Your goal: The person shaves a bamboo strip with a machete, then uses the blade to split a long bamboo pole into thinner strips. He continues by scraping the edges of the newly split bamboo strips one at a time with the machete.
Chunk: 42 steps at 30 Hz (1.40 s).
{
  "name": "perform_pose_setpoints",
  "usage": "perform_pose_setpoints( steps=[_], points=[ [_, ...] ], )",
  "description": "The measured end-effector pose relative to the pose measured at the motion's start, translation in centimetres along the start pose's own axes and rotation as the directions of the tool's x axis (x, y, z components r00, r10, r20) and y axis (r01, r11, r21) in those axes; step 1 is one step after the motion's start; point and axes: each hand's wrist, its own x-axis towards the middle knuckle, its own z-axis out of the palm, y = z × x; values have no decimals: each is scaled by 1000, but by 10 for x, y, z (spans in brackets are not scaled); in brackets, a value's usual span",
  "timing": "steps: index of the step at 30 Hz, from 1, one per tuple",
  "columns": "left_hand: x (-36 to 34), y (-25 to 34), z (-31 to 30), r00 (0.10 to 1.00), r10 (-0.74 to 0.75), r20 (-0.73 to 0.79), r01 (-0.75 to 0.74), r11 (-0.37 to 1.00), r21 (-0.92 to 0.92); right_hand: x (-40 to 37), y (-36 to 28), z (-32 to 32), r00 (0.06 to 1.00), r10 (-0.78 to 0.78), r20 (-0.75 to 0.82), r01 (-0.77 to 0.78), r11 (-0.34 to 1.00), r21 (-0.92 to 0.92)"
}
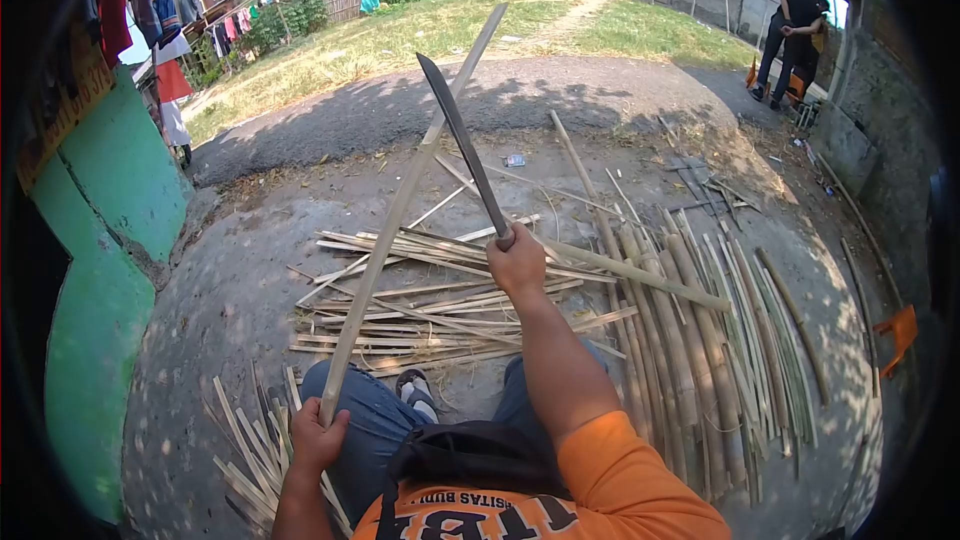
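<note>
My right hand (pixel 518 262) is closed around the handle of a machete (pixel 464 140), its long dark blade pointing up and away from me. In my left hand (pixel 318 432) is the lower end of a long split bamboo strip (pixel 384 240), which slants up and to the right. The blade overlaps the strip's upper part in this view. Beyond my knees lies a pile of thin bamboo slats (pixel 430 310) on the ground. A thicker bamboo pole (pixel 640 275) rests across the right side of that pile.
Whole bamboo poles (pixel 690 360) and split strips (pixel 770 340) lie to my right. More slats (pixel 260 450) are beside my left leg. A green wall (pixel 110 290) stands on the left. At the back right a person (pixel 795 30) stands near an orange chair. Grass (pixel 640 35) lies beyond the path.
</note>
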Motion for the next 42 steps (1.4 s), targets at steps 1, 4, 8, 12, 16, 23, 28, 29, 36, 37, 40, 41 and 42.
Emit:
perform_pose_setpoints(
  steps=[1,4,8,12,16,23,28,29,36,37,40,41,42],
  points=[
    [-2,-8,0,999,-4,-33,3,999,-34,-2,1,-3,1000,-28,-10,29,999,15],
    [-3,-11,-1,989,2,-148,-5,1000,-16,-7,-1,-13,998,-41,-38,41,999,7],
    [-9,-21,-17,982,-75,-172,79,997,20,-13,1,-24,997,-77,-24,77,997,15],
    [-29,-48,-8,986,-73,-148,57,992,-112,-18,-11,-23,996,-77,55,78,997,-15],
    [-40,-61,-6,971,-218,-103,228,968,106,-30,-32,-10,958,-222,180,230,973,-24],
    [-45,-41,-13,997,-67,-44,71,991,114,-76,-69,15,604,-664,441,731,682,26],
    [-44,-35,-10,993,-112,-27,115,972,204,-97,-71,37,472,-644,602,816,578,-22],
    [-44,-31,-11,995,-95,-24,98,970,224,-95,-66,42,486,-651,583,803,596,-2],
    [-43,-30,-2,991,-80,-108,100,975,199,-61,-57,51,831,-297,471,444,864,-239],
    [-41,-31,-1,992,-71,-109,92,975,203,-60,-53,53,838,-350,418,461,865,-198],
    [-38,-30,-2,991,-100,-88,116,972,203,-68,-46,57,792,-466,394,550,825,-129],
    [-38,-30,-3,990,-118,-79,132,971,198,-72,-42,60,757,-502,418,590,800,-107],
    [-37,-32,-2,990,-116,-83,130,973,193,-75,-39,63,720,-537,441,628,773,-85]
  ],
)
